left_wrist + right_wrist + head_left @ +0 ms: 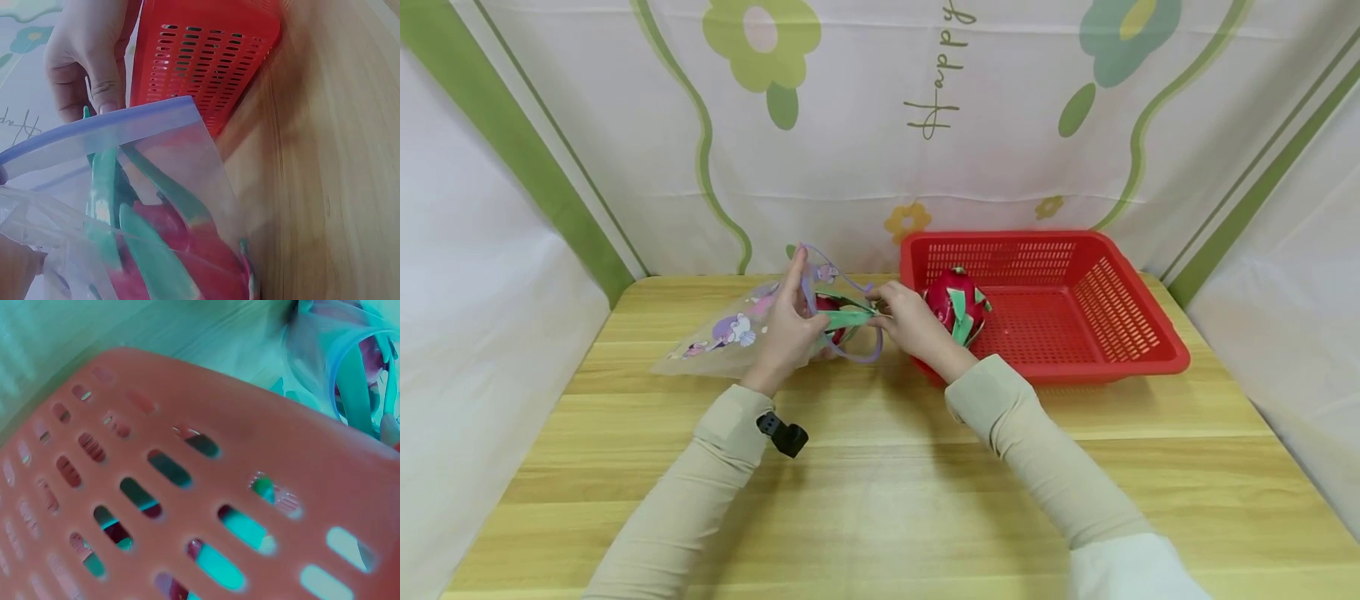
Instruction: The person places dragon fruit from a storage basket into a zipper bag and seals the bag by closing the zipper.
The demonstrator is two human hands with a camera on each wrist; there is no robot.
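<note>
A clear zip bag (722, 337) with a purple rim and cartoon prints lies on its side, its mouth facing the red basket. My left hand (786, 329) holds it near the mouth. Inside the bag is a dragon fruit (212, 262), red with long green scales. At the bag's mouth, my right hand (913, 323) pinches the tips of those scales; its fingertips are partly hidden. Another dragon fruit (953, 300) sits in the left end of the red basket (1120, 369), close to my right hand.
The slotted basket wall (206, 381) fills most of the right wrist view. All of this stands on a wooden table (880, 500), with a printed curtain (850, 150) behind it. A black strap device (784, 435) is on my left wrist.
</note>
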